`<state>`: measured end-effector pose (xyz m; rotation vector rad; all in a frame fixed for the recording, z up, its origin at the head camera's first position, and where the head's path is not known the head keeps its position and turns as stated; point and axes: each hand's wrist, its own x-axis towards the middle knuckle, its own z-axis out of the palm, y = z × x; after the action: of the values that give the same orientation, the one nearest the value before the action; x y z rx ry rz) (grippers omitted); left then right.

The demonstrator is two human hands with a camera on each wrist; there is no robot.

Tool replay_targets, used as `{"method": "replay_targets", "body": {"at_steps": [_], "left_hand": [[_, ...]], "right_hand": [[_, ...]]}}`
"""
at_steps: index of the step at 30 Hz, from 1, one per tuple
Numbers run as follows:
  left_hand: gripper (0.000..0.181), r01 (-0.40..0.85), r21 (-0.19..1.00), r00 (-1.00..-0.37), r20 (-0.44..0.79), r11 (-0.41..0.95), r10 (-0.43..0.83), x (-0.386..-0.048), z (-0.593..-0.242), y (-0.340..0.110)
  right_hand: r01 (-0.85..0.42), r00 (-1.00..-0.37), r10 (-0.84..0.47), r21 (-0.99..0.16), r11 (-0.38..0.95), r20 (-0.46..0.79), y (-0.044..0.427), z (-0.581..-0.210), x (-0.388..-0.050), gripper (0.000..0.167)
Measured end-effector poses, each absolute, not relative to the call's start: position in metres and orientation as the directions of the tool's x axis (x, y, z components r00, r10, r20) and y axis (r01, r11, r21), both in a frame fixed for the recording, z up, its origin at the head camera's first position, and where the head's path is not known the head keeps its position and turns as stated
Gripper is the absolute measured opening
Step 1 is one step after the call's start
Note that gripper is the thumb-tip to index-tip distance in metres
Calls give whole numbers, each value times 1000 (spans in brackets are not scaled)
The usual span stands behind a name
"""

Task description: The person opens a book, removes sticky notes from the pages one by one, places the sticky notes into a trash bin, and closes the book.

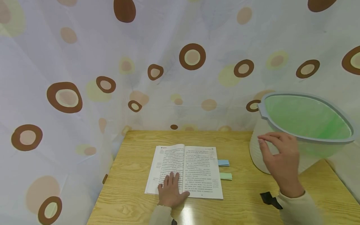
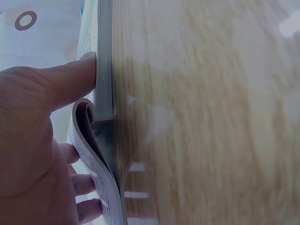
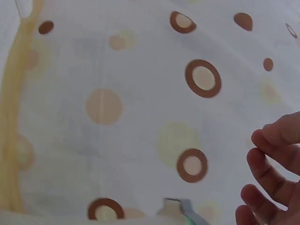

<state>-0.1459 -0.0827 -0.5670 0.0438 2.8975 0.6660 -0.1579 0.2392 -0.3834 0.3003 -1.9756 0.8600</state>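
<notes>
An open book [image 1: 201, 172] with printed text lies on the wooden table. My left hand [image 1: 170, 191] rests on the lower part of its left page, fingers spread and thumb reaching toward the right page. The left wrist view shows the thumb on the book's lower edge, beside a page block [image 2: 93, 154] that bows upward. My right hand [image 1: 281, 157] is raised in front of a white bin, fingers loosely bent and thumb tip near the index tip. Nothing shows between these fingers [image 3: 269, 173] in the right wrist view.
The white bin [image 1: 258, 150] with a grey rim and green inside stands at the table's right. A blue tab [image 1: 223, 162] and a green tab [image 1: 226, 176] stick out from the book's right side. A dotted curtain [image 1: 168, 103] hangs behind the table [image 1: 126, 187] and along its left.
</notes>
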Motion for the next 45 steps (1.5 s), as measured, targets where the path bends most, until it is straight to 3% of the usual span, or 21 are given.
{"method": "replay_targets", "body": {"at_steps": [5,10,31,39,45], "left_hand": [[90,-4,444,-986,-152,896,71,-145,-567,-83],[90,1,447,-987,-144,894,73,-144,-567,-82],[89,-2,448,-988,-140,894,67,-143,-565,-82],[88,-1,430,-989,-134,903,63,-144,-569,-82],[90,-1,426,-988,-139,905,64,-145,-567,-82]], "right_hand": [[-486,-699,20,-495,720,715,216,-420,-164,12],[-444,-781,-33,-518,731,623,203,-446,-172,9],[-225,-961,-68,-611,759,269,194,-523,-192,11],[-131,-987,-41,-644,754,153,186,-533,-195,16],[-128,-987,-38,-618,776,157,180,-537,-201,17]]}}
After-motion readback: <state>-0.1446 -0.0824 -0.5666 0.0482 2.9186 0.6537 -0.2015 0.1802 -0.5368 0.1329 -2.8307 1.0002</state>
